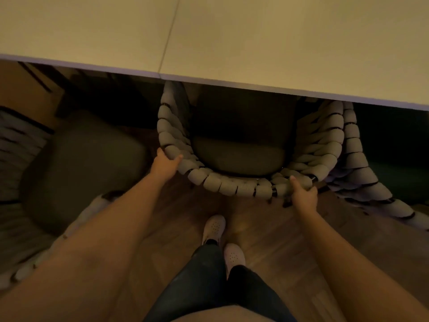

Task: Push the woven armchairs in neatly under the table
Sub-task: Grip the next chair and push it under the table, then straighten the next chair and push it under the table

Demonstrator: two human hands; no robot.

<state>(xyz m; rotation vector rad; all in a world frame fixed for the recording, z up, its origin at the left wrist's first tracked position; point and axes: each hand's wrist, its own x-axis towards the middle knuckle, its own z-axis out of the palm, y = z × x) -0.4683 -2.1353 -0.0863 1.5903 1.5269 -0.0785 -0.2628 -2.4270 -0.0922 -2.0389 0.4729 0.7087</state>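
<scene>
The woven armchair [234, 145] is seen partly tucked under the near edge of the counter [255, 43], its front hidden beneath the top and its curved back rim projecting over the wooden floor [267, 228]. The left hand [165, 167] is clamped on the rim's left side, the grip closed around the woven wrapping. The right hand [303, 196] is clamped on the rim's right side. A second armchair [76, 163] stands at the left, mostly clear of the counter edge.
</scene>
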